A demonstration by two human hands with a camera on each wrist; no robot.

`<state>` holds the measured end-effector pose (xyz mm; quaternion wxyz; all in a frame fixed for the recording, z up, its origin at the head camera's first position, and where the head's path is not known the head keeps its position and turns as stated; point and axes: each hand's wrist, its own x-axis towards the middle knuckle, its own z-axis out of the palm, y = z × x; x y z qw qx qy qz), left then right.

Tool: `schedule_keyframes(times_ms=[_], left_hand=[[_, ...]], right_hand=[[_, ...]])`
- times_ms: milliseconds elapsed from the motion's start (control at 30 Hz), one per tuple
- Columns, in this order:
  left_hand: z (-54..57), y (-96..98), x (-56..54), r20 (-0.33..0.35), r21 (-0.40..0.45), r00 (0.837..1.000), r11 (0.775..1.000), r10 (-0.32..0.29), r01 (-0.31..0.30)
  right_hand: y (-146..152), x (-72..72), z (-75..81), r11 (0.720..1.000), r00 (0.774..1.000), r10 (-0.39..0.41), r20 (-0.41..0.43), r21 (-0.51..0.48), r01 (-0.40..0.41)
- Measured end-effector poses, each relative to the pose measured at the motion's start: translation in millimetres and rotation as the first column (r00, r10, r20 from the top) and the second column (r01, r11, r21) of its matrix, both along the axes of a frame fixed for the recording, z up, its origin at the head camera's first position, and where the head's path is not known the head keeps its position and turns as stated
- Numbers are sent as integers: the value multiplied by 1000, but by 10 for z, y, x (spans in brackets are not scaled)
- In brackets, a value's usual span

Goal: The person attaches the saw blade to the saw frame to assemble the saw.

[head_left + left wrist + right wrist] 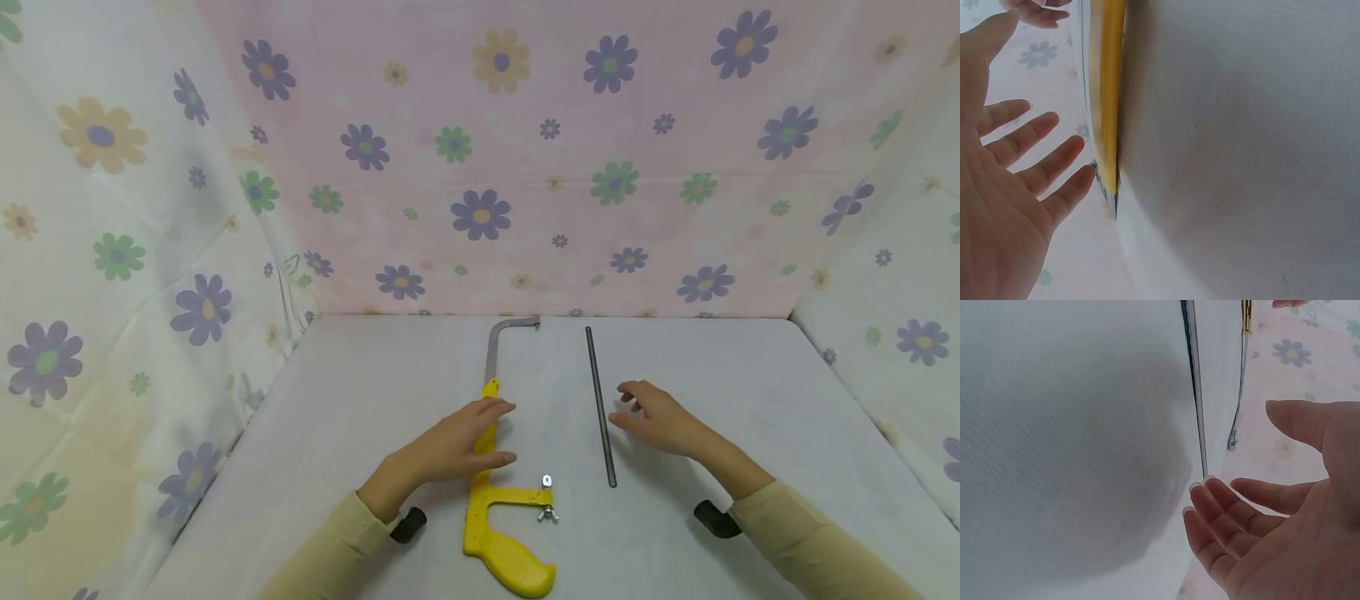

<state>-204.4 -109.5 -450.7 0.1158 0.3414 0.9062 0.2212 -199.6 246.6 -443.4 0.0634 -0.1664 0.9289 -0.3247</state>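
Observation:
A yellow hacksaw frame (476, 521) lies lengthwise on the white table, its grip toward me and its bent grey metal end at the far side. A wing nut (548, 514) sits on its near arm. Over the frame's middle hovers my left hand (457, 442), fingers extended and thumb apart, holding nothing. To the right of the frame lies a thin dark grey rod (602, 408). My right hand (660, 421) is just right of the rod, its fingers loosely bent and nothing in them. In the right wrist view, its fingertips (1195, 486) overlap the rod's end.
White cloth covers the table (360, 383). Flower-print curtains (555, 167) stand along the back and both sides. A black wrist strap piece (408, 526) shows at the left sleeve and another black piece (716, 518) at the right.

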Motion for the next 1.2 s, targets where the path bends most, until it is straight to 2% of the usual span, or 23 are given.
schedule_keyframes(times_ms=[267,567,900,1200], left_hand=[[-15,49,45,25,6,999,1000,-25,25],[-27,96,64,2,-6,998,998,-69,69],[-33,133,80,-31,15,992,993,-119,119],[-43,191,101,-16,19,991,991,-136,136]], right_hand=[[-38,-1,6,1000,1000,-12,8,-3,12],[-77,-21,-2,1000,1000,-29,11,8,29],[-133,-75,-55,995,993,-101,56,22,100],[-183,-89,-42,987,983,-157,97,49,153]])
